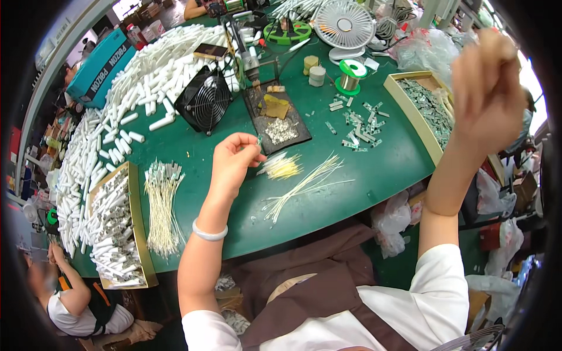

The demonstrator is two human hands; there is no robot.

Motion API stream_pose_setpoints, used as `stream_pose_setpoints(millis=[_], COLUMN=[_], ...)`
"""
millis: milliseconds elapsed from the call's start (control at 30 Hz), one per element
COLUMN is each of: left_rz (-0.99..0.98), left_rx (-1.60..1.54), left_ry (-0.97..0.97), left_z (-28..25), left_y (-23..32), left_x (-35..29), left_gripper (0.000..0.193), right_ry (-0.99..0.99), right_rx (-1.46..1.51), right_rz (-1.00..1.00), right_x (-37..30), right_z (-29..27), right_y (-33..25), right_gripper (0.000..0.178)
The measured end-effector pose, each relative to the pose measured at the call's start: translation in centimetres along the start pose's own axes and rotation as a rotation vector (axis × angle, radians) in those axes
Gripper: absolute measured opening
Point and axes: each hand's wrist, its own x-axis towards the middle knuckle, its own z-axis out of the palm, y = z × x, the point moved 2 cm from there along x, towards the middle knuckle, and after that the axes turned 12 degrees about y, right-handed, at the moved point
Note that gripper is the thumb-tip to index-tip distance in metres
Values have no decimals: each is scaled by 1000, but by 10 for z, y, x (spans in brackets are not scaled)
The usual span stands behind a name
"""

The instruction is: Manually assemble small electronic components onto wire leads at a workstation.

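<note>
My left hand is closed in a pinch over the green table, beside the dark soldering pad. A small green circuit board shows at its fingertips. Right of it lie a bunch of short yellow-white wires and a looser bunch of long pale wires. My right hand is raised high at the right, near the tray of circuit boards. Motion smears its fingers, so I cannot make out what they hold. Loose circuit boards are scattered on the table between the hands.
A soldering iron stands in a holder above the pad, with a black fan beside it. Solder wire and a white fan are at the back. White tubes, wired boards and a filled box lie left.
</note>
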Motion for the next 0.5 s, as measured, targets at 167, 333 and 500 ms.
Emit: stream_pose_setpoints(millis=[167,333,500], left_rz=[-19,1,1], left_rx=[68,109,111], left_ry=[-52,-28,-22], left_z=[-6,-2,-3], left_y=[1,6,3], left_x=[0,-2,-1], left_gripper=[11,11,11], right_ry=[-507,-678,-757], right_rx=[-687,-705,-724], right_rz=[632,710,715], right_x=[-61,-109,-119], right_z=[58,70,73], right_y=[98,165,181], right_gripper=[12,13,10])
